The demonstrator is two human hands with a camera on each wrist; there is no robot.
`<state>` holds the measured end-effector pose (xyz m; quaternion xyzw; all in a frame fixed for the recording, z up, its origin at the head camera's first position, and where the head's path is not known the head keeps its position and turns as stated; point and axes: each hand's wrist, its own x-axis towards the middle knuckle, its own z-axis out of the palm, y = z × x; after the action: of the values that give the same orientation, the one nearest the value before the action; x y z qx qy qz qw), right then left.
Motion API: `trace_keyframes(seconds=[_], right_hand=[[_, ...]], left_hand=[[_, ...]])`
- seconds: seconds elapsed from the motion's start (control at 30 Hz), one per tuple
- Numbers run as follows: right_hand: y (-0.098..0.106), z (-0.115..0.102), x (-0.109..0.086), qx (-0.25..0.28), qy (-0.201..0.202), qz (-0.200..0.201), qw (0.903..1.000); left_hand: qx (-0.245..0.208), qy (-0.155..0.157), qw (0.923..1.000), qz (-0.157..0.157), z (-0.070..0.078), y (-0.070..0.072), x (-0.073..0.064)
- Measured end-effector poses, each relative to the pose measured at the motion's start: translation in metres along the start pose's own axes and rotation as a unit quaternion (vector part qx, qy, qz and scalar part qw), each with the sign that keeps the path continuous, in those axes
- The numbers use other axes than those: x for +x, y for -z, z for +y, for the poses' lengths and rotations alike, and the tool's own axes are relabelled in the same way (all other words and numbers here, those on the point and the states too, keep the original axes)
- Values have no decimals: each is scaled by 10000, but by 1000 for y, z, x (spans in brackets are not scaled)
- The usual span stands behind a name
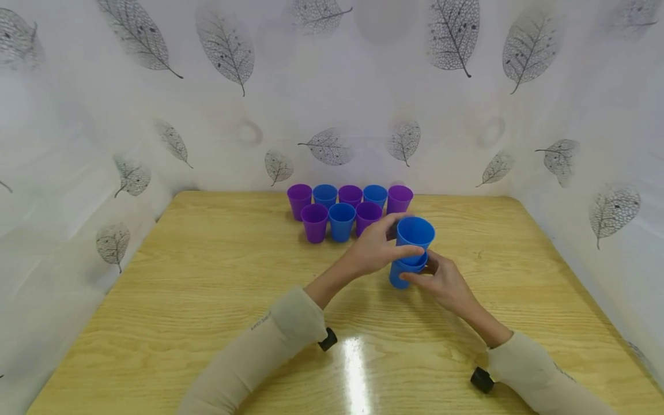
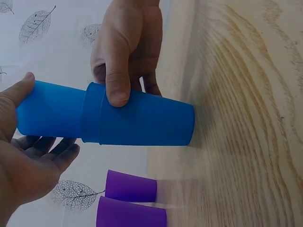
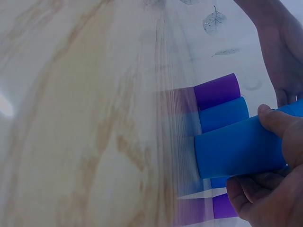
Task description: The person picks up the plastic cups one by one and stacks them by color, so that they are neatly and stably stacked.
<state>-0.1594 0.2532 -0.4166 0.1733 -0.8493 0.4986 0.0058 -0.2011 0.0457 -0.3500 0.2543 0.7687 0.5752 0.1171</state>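
Observation:
A blue cup [image 1: 416, 231] is held by my left hand [image 1: 372, 248], thumb on its near side and fingers behind. Its lower end sits inside the mouth of a lower blue cup [image 1: 399, 278], which my right hand [image 1: 447, 286] grips from the right with the thumb in front. In the left wrist view two rims lie close together where the upper cup [image 2: 52, 109] meets the lower cup [image 2: 147, 120], whose base is right at the tabletop. The cups stand upright, mouths up.
Behind the hands, two rows of purple and blue cups stand upright on the wooden table [image 1: 207, 300], among them a purple cup [image 1: 314, 223] and a blue cup [image 1: 342, 222]. My left hand partly covers the front row's right end. A leaf-patterned curtain [image 1: 363, 98] surrounds the table.

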Motion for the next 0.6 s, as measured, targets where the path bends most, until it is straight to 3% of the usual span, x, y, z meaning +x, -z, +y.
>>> trace_keyframes(seconds=[0.33, 0.6], right_hand=[[0, 0, -1, 15, 62, 43, 10000], [-1, 3, -1, -5, 34, 113, 9999]], left_hand=[[97, -5, 9999, -110, -3, -2, -3], [276, -345, 9990, -39, -8, 0, -6]])
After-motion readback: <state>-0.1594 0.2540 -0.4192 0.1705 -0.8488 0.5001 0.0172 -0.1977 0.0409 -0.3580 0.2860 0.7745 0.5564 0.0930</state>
